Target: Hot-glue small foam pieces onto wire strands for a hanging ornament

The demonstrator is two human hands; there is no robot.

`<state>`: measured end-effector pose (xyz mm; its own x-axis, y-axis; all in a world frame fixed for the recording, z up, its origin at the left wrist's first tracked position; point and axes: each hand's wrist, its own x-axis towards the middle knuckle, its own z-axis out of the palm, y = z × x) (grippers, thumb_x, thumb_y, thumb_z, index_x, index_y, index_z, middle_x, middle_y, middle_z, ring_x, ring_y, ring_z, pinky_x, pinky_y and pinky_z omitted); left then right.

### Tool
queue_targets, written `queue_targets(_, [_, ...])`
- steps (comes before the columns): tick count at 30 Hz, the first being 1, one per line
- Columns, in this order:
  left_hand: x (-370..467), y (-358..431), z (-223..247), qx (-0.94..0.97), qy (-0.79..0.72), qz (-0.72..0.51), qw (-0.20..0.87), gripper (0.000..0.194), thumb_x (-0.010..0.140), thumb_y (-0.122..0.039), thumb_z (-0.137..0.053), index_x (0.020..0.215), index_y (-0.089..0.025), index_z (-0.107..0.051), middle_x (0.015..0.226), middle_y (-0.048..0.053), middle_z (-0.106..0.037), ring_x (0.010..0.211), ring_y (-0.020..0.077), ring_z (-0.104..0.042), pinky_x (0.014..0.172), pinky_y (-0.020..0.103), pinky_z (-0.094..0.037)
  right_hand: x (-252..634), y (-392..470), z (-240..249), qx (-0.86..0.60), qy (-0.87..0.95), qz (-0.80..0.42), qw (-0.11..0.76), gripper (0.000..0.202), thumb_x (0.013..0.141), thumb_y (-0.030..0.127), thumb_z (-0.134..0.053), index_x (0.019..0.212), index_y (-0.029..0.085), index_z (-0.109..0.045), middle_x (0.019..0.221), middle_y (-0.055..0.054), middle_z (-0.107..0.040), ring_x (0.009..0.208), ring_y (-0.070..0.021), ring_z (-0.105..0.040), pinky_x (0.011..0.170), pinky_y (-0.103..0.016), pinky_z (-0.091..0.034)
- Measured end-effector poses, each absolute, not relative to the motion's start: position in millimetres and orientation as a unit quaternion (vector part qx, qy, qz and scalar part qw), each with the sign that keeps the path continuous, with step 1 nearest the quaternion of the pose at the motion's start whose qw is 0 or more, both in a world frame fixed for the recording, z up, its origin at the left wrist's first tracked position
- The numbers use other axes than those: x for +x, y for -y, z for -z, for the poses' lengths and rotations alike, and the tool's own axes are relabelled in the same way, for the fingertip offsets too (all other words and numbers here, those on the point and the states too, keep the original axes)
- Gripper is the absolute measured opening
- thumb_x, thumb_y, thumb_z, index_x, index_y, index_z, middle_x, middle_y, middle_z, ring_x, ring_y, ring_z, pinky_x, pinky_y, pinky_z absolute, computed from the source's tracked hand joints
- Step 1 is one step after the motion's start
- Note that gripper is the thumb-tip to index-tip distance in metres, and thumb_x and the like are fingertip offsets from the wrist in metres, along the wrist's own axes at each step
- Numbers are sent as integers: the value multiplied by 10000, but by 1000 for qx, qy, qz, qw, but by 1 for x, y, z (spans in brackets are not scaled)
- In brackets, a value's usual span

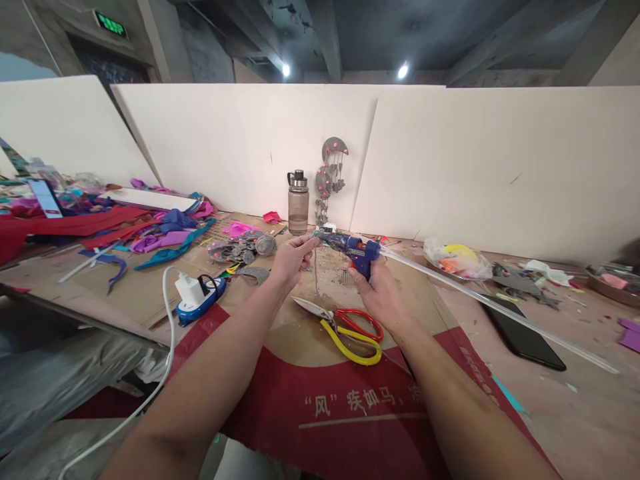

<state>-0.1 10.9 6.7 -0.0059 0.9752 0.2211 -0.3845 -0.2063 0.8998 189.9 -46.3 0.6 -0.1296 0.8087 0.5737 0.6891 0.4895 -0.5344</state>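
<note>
My right hand (377,287) is wrapped round the handle of a blue glue gun (360,250), whose nozzle points left. A long clear glue stick (480,293) runs out of its back end toward the lower right. My left hand (294,259) pinches a small piece at the nozzle, and a thin grey cord (316,270) hangs down from there. What exactly the fingertips hold is too small to make out beyond the cord. Below both hands lie scissors (350,327) with one red and one yellow handle, blades toward the upper left.
Left of my hands lie grey felt pieces, a yarn ball (265,245) and a blue power strip (203,303). A water bottle (299,207) and a grey moon-shaped hanging (334,150) stand at the white board (240,147). A black phone (523,333) lies right, fabric scraps (170,227) far left.
</note>
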Motion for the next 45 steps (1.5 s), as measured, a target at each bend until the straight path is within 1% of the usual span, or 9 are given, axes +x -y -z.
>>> queue_targets(10, [1,-11,-6,467,-333,-622,533,392,508,-435,-848,632,-133,-631,464,-65,-384,410,15,-276,379,157,-139,190,47,-1,-525,741,-48,417,291,902,379,-432,1096,175,-508,998,-141,-668,920,-286,-620,791,-396,-478])
queue_targets(17, [0,-12,-5,466,-328,-624,535,393,523,-419,-850,600,-140,-584,462,-68,-381,404,14,-278,376,157,-137,188,49,-4,-532,740,-55,408,280,899,368,-437,1082,170,-510,977,-146,-671,899,-286,-625,770,-391,-482])
queue_targets(24, [1,-12,-4,461,-332,-630,529,373,530,-404,-849,658,-128,-632,483,-66,-389,421,15,-289,377,152,-139,188,47,-1,-524,739,-51,420,270,897,358,-433,1081,178,-513,969,-140,-659,924,-290,-612,807,-410,-477])
queue_targets(29, [1,-12,-5,456,-321,-642,526,382,508,-392,-862,635,-131,-613,491,-71,-382,425,14,-294,373,140,-152,186,48,-2,-519,743,-48,420,276,903,364,-421,1086,182,-518,967,-143,-653,986,-302,-600,854,-423,-471])
queue_targets(35, [1,-12,-6,440,-316,-658,523,385,510,-358,-863,593,-137,-558,557,-47,-478,431,5,-315,367,140,-158,184,49,-2,-527,738,-63,416,281,893,366,-425,1069,168,-519,969,-158,-649,996,-313,-595,851,-433,-467])
queue_targets(38, [-1,-13,-5,435,-317,-663,520,375,519,-347,-860,597,-137,-559,561,-47,-485,430,5,-321,364,140,-166,185,49,-2,-509,729,-108,445,282,887,382,-439,1078,187,-506,974,-125,-662,913,-272,-618,803,-404,-487])
queue_targets(41, [-1,-13,-5,442,-326,-665,506,354,529,-351,-853,662,-138,-604,580,-45,-513,428,8,-332,367,146,-182,189,43,-2,-508,681,-226,477,261,876,383,-446,1077,224,-493,962,-81,-685,697,-210,-625,662,-359,-505])
queue_targets(43, [0,-13,-3,455,-336,-666,487,347,548,-364,-842,695,-140,-620,586,-42,-528,429,15,-350,376,156,-203,193,36,-1,-521,643,-307,470,214,863,354,-450,1025,230,-514,901,-70,-700,604,-195,-612,589,-342,-494])
queue_targets(45, [1,-13,-1,477,-347,-663,461,326,586,-374,-822,706,-144,-625,561,-46,-507,430,28,-367,384,168,-226,199,29,1,-564,615,-351,426,153,849,309,-456,933,218,-547,810,-72,-705,586,-197,-622,573,-330,-487])
